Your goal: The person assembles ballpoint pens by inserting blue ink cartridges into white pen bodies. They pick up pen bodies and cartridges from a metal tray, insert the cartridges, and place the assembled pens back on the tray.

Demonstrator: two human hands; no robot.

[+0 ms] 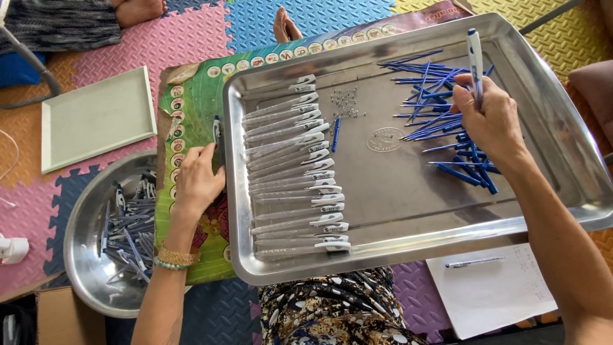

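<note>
Pen, white plastic barrel with blue cap end point(474, 57), slim and smooth, held upright in the right hand point(490, 121), whose fingers are closed around its lower half. Directly beneath those fingers: a loose heap of thin blue plastic refills point(440, 115), criss-crossed, lying on the large rectangular steel tray point(396, 204), brushed and reflective with a raised rolled rim. Beyond the fingertips toward the left: a scatter of tiny metal springs point(346, 102) and 1 row of grey-white pen barrels with clips point(294, 166), stacked side by side. Left hand point(198, 179), fingers curled, grips a dark blue pen point(218, 131) just outside the tray rim, over a printed green board point(191, 115). Below that wrist: a round steel bowl point(80, 255) holding finished pens. Risks, as a judgement: the tray seems to rest on the lap and board, so a knock could tilt it, rolling round barrels and scattering springs; the tangled refills may drag neighbours out when 1 is lifted.
</note>
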